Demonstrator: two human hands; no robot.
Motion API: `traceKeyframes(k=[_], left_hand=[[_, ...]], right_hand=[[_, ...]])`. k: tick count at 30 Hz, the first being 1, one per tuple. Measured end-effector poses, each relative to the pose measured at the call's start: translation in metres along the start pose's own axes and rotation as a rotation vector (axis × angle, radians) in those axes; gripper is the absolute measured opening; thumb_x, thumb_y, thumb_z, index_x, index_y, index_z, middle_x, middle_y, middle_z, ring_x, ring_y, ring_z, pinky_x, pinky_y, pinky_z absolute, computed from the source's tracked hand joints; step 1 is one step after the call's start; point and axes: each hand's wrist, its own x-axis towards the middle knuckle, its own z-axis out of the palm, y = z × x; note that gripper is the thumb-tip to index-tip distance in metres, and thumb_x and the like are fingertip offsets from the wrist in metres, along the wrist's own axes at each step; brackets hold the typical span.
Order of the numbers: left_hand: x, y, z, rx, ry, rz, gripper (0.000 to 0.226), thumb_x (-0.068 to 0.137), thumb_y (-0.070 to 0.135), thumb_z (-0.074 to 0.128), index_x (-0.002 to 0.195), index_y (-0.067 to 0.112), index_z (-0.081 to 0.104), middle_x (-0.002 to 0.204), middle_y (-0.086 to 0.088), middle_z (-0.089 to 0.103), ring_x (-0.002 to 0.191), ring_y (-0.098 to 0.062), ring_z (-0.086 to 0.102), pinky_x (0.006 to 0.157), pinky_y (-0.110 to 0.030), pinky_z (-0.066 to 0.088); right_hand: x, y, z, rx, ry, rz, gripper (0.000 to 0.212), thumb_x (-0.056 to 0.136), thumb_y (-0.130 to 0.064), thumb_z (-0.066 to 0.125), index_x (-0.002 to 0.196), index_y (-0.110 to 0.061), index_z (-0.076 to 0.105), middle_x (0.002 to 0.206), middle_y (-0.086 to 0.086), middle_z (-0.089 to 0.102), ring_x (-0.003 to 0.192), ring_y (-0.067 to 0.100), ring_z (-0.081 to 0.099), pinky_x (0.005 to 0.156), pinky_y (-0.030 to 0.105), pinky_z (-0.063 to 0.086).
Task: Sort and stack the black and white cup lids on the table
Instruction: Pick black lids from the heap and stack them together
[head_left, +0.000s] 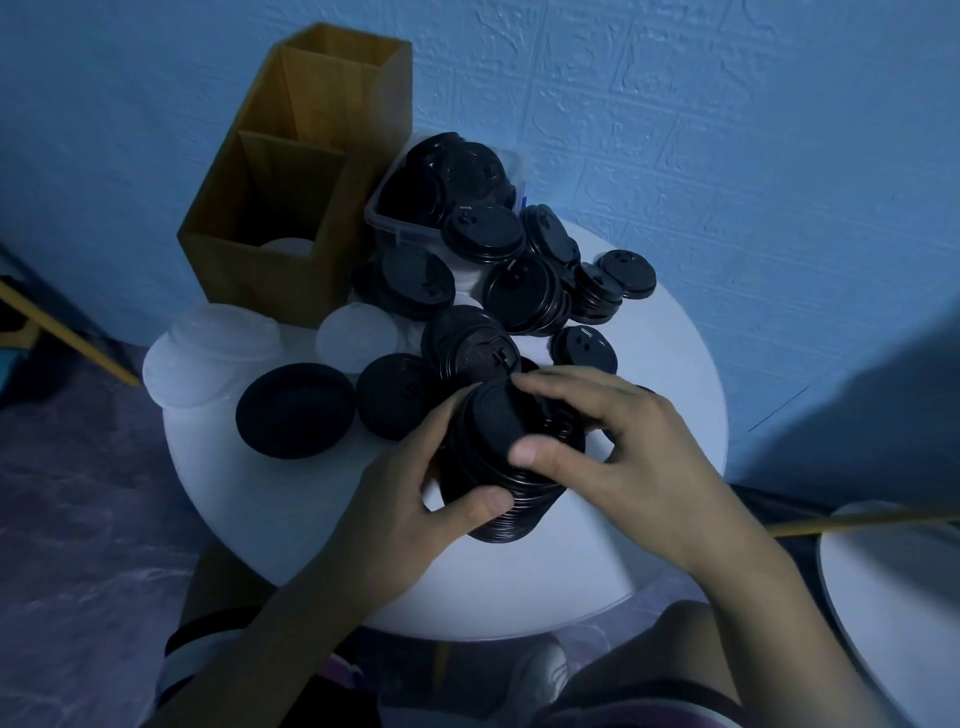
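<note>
A tall stack of black lids (506, 486) leans over the front of the round white table (670, 395). My left hand (410, 512) grips the stack from the left, thumb on its lower rims. My right hand (613, 441) holds the stack's top from the right, thumb and fingers curled round the upper lids. Loose black lids (524, 291) lie heaped behind the stack. Two black lids (296, 410) lie upside down at the left. White lids (208, 353) are piled at the table's left edge, and another white lid (356, 338) lies near the middle.
A wooden divided box (291, 197) stands at the back left with a white lid inside. A clear plastic tub (410, 223) full of black lids sits beside it. The blue wall is close behind. A second white table (893, 587) is at the right. My knees are under the front edge.
</note>
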Motion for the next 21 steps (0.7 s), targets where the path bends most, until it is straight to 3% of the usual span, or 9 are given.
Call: traceKeyframes(k=[5,8,11,17,21], left_hand=[[0.0,-0.001,-0.001,0.007,0.001,-0.014,0.077,0.085,0.043,0.072,0.153,0.039,0.038,0.145,0.011,0.058,0.138,-0.015,0.053,0.113,-0.052,0.043],[-0.001,-0.002,-0.001,0.034,-0.007,-0.037,0.088,0.079,0.046,0.078,0.155,0.044,0.033,0.148,0.011,0.056,0.139,-0.016,0.052,0.113,-0.052,0.043],[0.001,-0.001,0.003,0.046,0.003,-0.053,0.097,0.07,0.043,0.085,0.153,0.046,0.035,0.142,0.011,0.061,0.133,-0.016,0.057,0.109,-0.051,0.047],[0.003,0.002,0.002,0.001,-0.005,-0.049,0.089,0.074,0.043,0.086,0.151,0.041,0.041,0.139,0.007,0.064,0.13,-0.019,0.06,0.108,-0.052,0.048],[0.004,0.004,0.001,-0.007,-0.021,-0.059,0.087,0.074,0.039,0.085,0.149,0.041,0.042,0.137,0.006,0.065,0.128,-0.02,0.061,0.108,-0.052,0.047]], right_hand=[[-0.003,0.004,-0.005,0.042,-0.072,0.004,0.07,0.065,-0.074,0.073,0.131,-0.054,0.057,0.14,-0.029,0.057,0.131,-0.008,0.05,0.113,0.035,0.043],[-0.001,0.007,-0.005,0.091,-0.102,0.015,0.071,0.067,-0.068,0.075,0.133,-0.049,0.059,0.141,-0.028,0.057,0.132,-0.007,0.051,0.114,0.037,0.043],[0.001,0.01,-0.007,0.074,-0.132,0.001,0.071,0.068,-0.067,0.076,0.134,-0.055,0.053,0.144,-0.029,0.054,0.136,-0.007,0.046,0.118,0.04,0.038],[0.004,0.008,-0.01,0.078,-0.224,-0.024,0.068,0.071,-0.055,0.078,0.136,-0.047,0.059,0.147,-0.033,0.048,0.139,-0.013,0.038,0.12,0.029,0.033],[0.007,0.009,-0.015,0.123,-0.284,-0.022,0.066,0.075,-0.043,0.082,0.137,-0.042,0.061,0.147,-0.029,0.051,0.139,-0.006,0.043,0.119,0.034,0.035]])
